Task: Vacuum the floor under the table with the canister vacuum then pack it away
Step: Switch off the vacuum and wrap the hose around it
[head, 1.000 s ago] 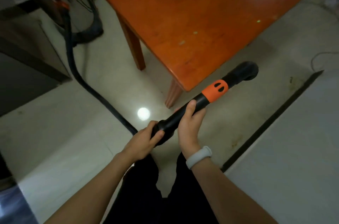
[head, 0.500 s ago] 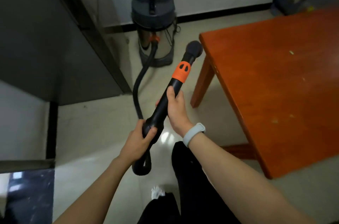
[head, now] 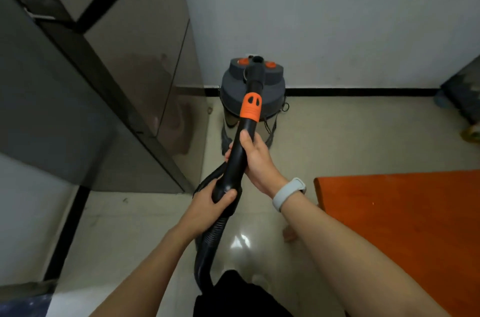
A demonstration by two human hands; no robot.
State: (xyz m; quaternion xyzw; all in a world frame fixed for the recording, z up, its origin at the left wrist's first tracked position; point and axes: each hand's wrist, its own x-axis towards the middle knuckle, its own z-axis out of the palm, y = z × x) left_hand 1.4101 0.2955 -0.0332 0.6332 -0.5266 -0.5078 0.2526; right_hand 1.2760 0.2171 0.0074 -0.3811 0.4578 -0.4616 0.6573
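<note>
both hands grip a black plastic vacuum wand with an orange collar [head: 242, 140]: left hand [head: 209, 206] at its hose end, right hand [head: 255, 158] higher. beyond stands a grey-lidded steel canister vacuum [head: 235, 93]; an orange wooden table [head: 405, 226] sits right.

One canister vacuum [head: 253, 98], one hose [head: 207, 246], one table [head: 405, 226], two hands.

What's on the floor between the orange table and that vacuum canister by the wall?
In the head view, only bare pale tile lies between the orange table and the vacuum canister. The wand and right hand are raised in front of it.
</note>
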